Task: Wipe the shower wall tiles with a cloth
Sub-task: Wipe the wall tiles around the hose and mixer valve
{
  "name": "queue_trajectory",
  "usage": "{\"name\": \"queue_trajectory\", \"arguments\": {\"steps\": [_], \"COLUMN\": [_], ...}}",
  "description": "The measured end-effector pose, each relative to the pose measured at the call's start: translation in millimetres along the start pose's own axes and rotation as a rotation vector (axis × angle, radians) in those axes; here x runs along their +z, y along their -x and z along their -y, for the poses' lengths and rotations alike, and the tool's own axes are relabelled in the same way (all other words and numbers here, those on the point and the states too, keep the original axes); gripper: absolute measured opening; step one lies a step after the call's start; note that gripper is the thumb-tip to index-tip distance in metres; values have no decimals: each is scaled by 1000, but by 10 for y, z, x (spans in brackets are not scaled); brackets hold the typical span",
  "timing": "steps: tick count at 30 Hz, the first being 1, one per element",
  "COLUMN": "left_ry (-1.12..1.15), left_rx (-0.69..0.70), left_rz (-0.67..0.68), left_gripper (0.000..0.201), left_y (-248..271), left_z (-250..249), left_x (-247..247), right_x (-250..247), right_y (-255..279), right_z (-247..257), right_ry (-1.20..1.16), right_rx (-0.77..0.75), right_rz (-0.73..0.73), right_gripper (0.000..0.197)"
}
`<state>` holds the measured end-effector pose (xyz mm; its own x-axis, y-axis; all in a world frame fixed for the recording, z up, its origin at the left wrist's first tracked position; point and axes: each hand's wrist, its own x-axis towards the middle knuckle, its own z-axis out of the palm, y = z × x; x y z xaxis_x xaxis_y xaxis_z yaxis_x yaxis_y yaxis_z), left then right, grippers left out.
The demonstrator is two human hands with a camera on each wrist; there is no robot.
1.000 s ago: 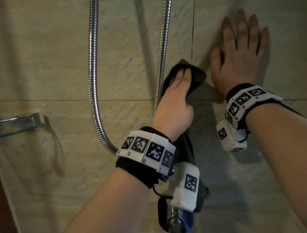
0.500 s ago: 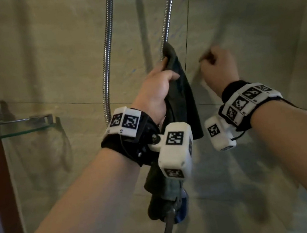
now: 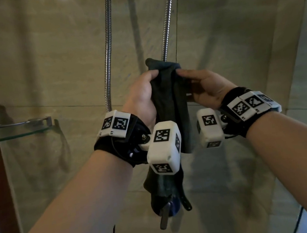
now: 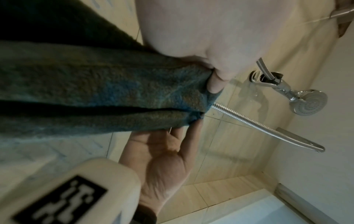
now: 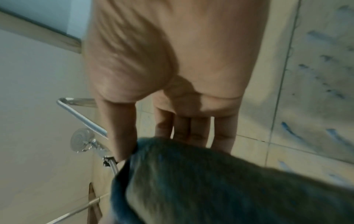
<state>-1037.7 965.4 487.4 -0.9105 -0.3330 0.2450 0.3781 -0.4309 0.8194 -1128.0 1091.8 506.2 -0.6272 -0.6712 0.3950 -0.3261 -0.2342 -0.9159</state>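
The cloth [image 3: 170, 102] hangs in front of the tiles [image 3: 54, 66], held off the wall between both hands. The left hand [image 3: 142, 98] has its grip clamped on the cloth's upper left edge, thumb curled over the top fold; in the left wrist view the thumb [image 4: 216, 81] presses into the dark teal fabric [image 4: 99, 94]. The right hand [image 3: 205, 88] meets the cloth from the other side, thumb in front near the top right corner and fingers behind it. In the right wrist view the fingers [image 5: 191, 128] run fairly straight behind the fabric [image 5: 220, 181] while the thumb [image 5: 120, 136] comes down to its edge, so this grip looks like a light pinch, though blur there leaves the contact uncertain.

Below the two grips the cloth falls in a long narrow fold, passing between the wrist cameras and ending past the left one. Just above the grips, the cloth's top corner overlaps the right strand of the hose [image 3: 166, 26]; the left strand [image 3: 107, 50] hangs just left of the left hand. Well left of that hand a glass shelf [image 3: 14, 130] juts from the wall. The left wrist view shows the shower head [image 4: 306, 103] mounted beyond the thumb, higher on the wall.
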Motion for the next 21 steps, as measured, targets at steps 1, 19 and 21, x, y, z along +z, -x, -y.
{"name": "queue_trajectory", "arguments": {"steps": [1, 19, 21], "left_ry": [2, 66, -39], "left_rx": [1, 109, 82], "left_rz": [-10, -267, -263], "left_gripper": [29, 19, 17], "left_y": [16, -34, -54], "left_z": [-12, -138, -124], "left_x": [-26, -139, -110], "right_x": [-6, -116, -79], "right_y": [24, 360, 389], "right_z": [-7, 0, 37], "right_ry": [-3, -357, -494], "right_rx": [8, 32, -60], "right_rz": [31, 10, -33], "right_gripper": [15, 30, 22]}}
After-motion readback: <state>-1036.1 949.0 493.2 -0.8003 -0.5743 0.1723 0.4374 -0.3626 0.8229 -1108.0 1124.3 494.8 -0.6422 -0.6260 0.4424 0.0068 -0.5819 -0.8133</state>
